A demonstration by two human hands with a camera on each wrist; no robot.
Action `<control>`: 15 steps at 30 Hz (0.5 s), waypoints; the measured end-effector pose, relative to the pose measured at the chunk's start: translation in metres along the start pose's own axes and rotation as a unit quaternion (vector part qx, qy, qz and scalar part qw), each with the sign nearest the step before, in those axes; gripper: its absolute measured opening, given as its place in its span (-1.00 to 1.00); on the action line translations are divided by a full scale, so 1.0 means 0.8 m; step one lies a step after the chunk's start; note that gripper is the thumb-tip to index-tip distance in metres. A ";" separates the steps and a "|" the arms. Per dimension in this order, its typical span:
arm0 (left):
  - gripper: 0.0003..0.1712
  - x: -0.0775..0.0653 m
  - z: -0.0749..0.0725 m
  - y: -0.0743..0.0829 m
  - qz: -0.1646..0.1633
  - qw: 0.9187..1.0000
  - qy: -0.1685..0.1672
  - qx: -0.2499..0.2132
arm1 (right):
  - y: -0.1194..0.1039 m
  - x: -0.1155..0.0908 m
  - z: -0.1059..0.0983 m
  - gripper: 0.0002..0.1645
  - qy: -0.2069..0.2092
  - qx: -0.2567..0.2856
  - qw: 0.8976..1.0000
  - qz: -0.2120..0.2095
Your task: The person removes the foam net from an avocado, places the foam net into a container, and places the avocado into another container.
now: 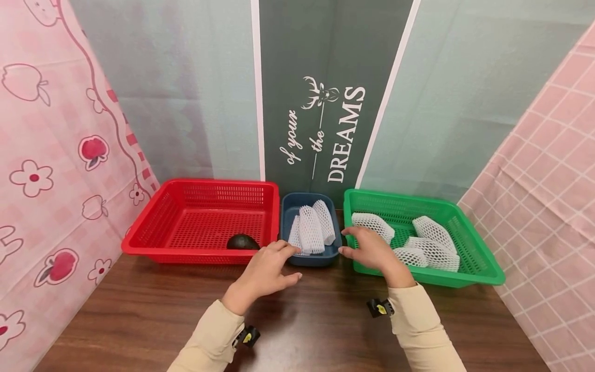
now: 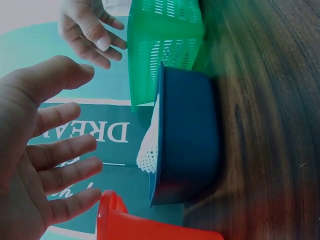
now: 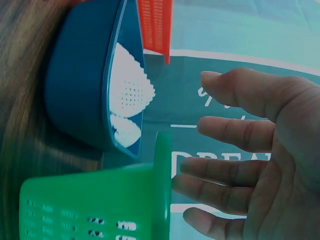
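Observation:
My left hand (image 1: 265, 271) hovers above the near edge between the red basket (image 1: 176, 255) and the small blue bin (image 1: 312, 262), fingers relaxed and holding nothing. Nothing is in my right hand (image 1: 374, 250) either; it hangs over the gap between the blue bin and the green basket (image 1: 481, 278), fingers spread in the right wrist view. White foam net sleeves (image 1: 310, 230) lie side by side in the blue bin. Several bulging foam nets (image 1: 434, 235) rest in the green basket; their contents are hidden. One dark avocado (image 1: 241, 242) lies at the red basket's near side.
All three containers stand in a row on the brown wooden table (image 1: 321, 320), against a green printed cloth (image 1: 321, 62). Pink patterned cloths hang at the left (image 1: 51, 170) and right (image 1: 553, 170). Bare tabletop lies in front of the row.

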State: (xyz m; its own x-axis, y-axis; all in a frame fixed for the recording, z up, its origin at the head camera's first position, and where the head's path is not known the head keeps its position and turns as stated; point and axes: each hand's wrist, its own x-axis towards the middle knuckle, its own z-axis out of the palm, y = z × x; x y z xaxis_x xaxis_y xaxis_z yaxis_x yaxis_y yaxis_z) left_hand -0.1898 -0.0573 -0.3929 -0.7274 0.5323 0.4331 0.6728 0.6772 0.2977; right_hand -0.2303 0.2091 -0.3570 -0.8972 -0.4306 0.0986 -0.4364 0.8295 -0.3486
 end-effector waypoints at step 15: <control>-0.54 -0.002 0.017 0.012 0.014 0.998 -0.038 0.040 | 0.043 -0.009 -0.001 -0.56 0.015 0.009 1.000 0.026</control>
State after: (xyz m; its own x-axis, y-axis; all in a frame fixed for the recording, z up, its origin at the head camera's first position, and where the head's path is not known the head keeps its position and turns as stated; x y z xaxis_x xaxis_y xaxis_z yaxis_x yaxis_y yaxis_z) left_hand -0.1842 -0.0446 -0.4026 -0.7184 0.5862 0.3745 0.6823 0.6986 0.2155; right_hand -0.2385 0.2409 -0.3692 -0.9206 -0.3755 0.1070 -0.3874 0.8440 -0.3710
